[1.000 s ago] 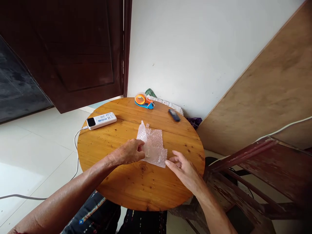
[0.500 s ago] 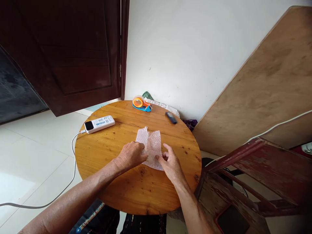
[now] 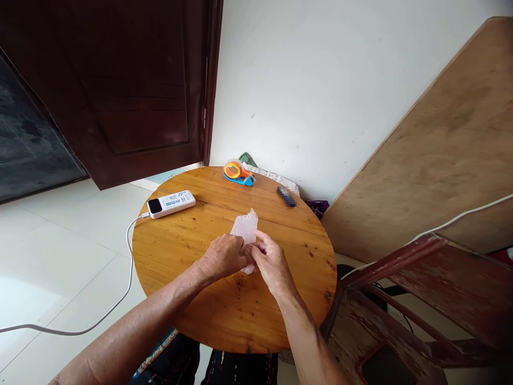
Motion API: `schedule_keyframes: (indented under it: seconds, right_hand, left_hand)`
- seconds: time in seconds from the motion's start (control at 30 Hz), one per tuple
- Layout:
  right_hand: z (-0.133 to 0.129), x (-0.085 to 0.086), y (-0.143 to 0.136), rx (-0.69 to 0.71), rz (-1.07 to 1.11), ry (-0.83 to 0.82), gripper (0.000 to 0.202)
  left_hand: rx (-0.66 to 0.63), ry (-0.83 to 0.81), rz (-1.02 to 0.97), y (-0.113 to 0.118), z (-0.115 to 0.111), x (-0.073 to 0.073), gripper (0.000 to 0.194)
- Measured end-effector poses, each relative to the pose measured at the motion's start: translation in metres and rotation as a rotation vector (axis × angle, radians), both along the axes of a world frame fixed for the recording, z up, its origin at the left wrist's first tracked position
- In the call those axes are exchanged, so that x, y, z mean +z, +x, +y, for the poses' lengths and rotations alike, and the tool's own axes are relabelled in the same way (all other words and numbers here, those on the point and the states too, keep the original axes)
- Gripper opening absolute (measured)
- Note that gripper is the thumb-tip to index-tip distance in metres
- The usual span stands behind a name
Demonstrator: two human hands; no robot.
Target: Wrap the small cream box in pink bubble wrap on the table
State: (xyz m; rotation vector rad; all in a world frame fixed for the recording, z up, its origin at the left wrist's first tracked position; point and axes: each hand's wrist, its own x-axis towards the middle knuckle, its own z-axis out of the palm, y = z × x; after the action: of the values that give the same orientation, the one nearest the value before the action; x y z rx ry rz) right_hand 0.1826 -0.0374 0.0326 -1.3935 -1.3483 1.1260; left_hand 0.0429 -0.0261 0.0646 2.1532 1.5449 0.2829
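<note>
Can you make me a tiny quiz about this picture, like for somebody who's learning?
1. True or false: the left hand and the right hand are both at the bubble wrap.
2. What is the white cable plugged into? A) the door; B) the white device; C) the bubble wrap.
3. Fill in: the tape dispenser is orange and ____.

Key: 1 true; 2 B; 3 blue.
</note>
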Motion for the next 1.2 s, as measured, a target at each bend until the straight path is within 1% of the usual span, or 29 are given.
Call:
schedule_keyframes:
  seconds: [0.07,0.1,0.2,0.23,0.33,0.43,0.5,0.57,0.7,0.8,0.87,0.93,1.0,1.07,1.13,1.2]
  right_hand:
    - [-0.002,0.002,0.002,0.051,-0.058,-0.005,0.055]
    - [-0.004,0.002,0.004,0.079,-0.080,-0.004,0.053]
    - [-0.009,0.005,0.007,0.168,-0.122,0.020,0.053]
    - [-0.010,0.006,0.008,0.202,-0.142,0.038,0.055]
    - [-0.012,0.007,0.007,0.287,-0.260,0.114,0.062]
    - [-0.011,0.007,0.006,0.332,-0.432,0.184,0.068]
    - [-0.010,0.007,0.006,0.353,-0.511,0.199,0.074]
    - [-0.008,0.009,0.007,0.378,-0.538,0.194,0.079]
    - [-0.005,0.019,0.011,0.468,-0.487,0.171,0.080]
    - [0.000,0.024,0.016,0.515,-0.383,0.136,0.075]
    - [0.006,0.023,0.021,0.516,-0.297,0.100,0.072]
    - [0.013,0.018,0.024,0.503,-0.214,0.029,0.072]
    - [0.019,0.013,0.025,0.473,-0.124,-0.067,0.073]
    - [0.022,0.011,0.024,0.416,-0.042,-0.127,0.073]
    - [0.024,0.011,0.024,0.340,-0.015,-0.125,0.069]
    - [0.025,0.014,0.028,0.221,-0.042,-0.077,0.065]
  left_hand:
    - [-0.010,-0.034,-0.125,-0.006,0.001,-0.004,0.025]
    - [-0.011,-0.063,-0.206,-0.009,0.002,-0.006,0.033]
    - [-0.002,-0.167,-0.466,-0.018,0.002,-0.018,0.066]
    - [0.008,-0.189,-0.533,-0.020,0.002,-0.022,0.072]
    - [0.080,-0.209,-0.640,-0.019,0.000,-0.031,0.073]
    - [0.159,-0.208,-0.647,-0.012,-0.003,-0.033,0.068]
    - [0.163,-0.192,-0.627,-0.010,-0.003,-0.031,0.067]
    - [0.150,-0.168,-0.594,-0.009,-0.004,-0.030,0.067]
    - [0.113,-0.109,-0.461,-0.009,-0.004,-0.026,0.063]
    - [0.097,0.035,-0.297,-0.009,-0.008,-0.023,0.053]
    - [0.065,0.141,-0.231,-0.008,-0.010,-0.022,0.050]
    - [-0.008,0.209,-0.245,-0.008,-0.012,-0.025,0.050]
    - [-0.078,0.246,-0.307,-0.008,-0.012,-0.032,0.050]
    - [-0.125,0.264,-0.366,-0.009,-0.011,-0.039,0.050]
    - [-0.147,0.264,-0.387,-0.010,-0.009,-0.045,0.051]
    - [-0.154,0.240,-0.381,-0.011,-0.007,-0.048,0.047]
